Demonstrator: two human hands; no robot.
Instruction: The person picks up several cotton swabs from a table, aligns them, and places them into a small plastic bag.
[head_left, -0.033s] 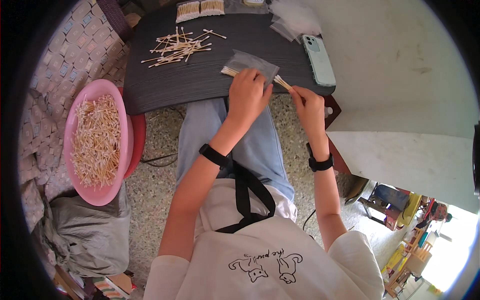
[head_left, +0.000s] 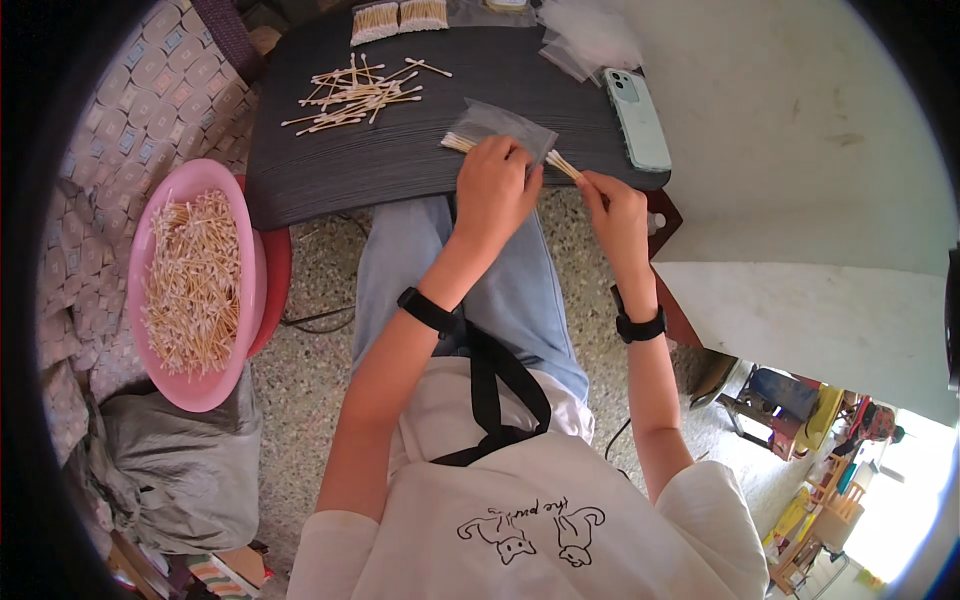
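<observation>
My left hand (head_left: 495, 190) is closed on a clear plastic bag (head_left: 490, 120) near the front edge of the dark table. White tips of a cotton swab bundle (head_left: 457, 142) stick out to the left of that hand; whether the bundle lies in the bag or under the palm I cannot tell. Between thumb and fingers, my right hand (head_left: 615, 205) pinches a small bunch of cotton swabs (head_left: 564, 166), its white tips toward the bag's right side. A loose heap of cotton swabs (head_left: 365, 95) lies farther back on the left.
Two packed bundles of swabs (head_left: 400, 20) lie at the table's (head_left: 350, 185) far edge. Clear bags (head_left: 595, 40) and a pale green phone (head_left: 638, 120) are on the right, beside a wall (head_left: 780, 130). A pink basin (head_left: 255, 290) full of swabs stands at the left.
</observation>
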